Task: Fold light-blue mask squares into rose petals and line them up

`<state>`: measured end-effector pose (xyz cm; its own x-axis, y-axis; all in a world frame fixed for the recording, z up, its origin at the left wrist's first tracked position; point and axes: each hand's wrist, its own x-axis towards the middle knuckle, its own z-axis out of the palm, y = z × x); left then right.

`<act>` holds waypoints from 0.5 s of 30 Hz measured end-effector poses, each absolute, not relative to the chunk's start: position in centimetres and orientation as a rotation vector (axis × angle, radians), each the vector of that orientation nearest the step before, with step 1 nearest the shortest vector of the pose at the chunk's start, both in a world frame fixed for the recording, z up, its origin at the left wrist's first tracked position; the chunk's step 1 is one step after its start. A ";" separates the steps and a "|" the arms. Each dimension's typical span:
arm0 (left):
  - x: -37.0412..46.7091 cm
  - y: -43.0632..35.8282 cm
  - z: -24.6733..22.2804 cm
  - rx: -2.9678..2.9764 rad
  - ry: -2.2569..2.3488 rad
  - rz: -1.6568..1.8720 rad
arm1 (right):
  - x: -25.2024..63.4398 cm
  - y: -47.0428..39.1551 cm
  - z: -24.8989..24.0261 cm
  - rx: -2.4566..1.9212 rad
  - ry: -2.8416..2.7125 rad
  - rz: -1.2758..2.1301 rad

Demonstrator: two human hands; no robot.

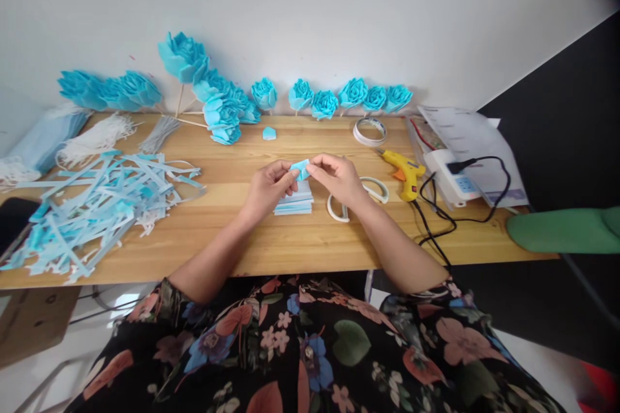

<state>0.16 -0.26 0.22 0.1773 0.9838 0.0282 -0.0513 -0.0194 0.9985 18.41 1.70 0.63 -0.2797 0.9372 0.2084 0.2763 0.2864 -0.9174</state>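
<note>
Between my two hands, above the middle of the table, is a small folded piece of light blue fabric (301, 170). My left hand (271, 188) pinches its left side between thumb and fingers. On its right side, my right hand (339, 177) grips it the same way. Just below them lies a stack of pale blue fabric pieces (293, 200). White-handled scissors (375, 189) rest partly under my right hand and wrist, their blades hidden. Behind my hands a single folded blue piece (269, 133) lies on the wood.
Blue fabric flowers (301, 94) line the wall. Cut strips (116, 200) heap at left, near white loops (97, 137), grey wires (159, 133), face masks (46, 137) and a phone (14, 222). Rightward are a tape roll (369, 131), yellow glue gun (405, 174) and power strip (453, 177) with black cord.
</note>
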 end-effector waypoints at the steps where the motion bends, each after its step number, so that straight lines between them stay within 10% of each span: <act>1: 0.2 -0.2 0.2 1.275 1.025 1.114 | 18.4 1.7 0.7 -1.108 -1.726 1.013; 15: 0.1 -0.3 0.5 1.362 1.104 1.093 | 18.3 1.4 1.2 -1.149 -1.680 0.900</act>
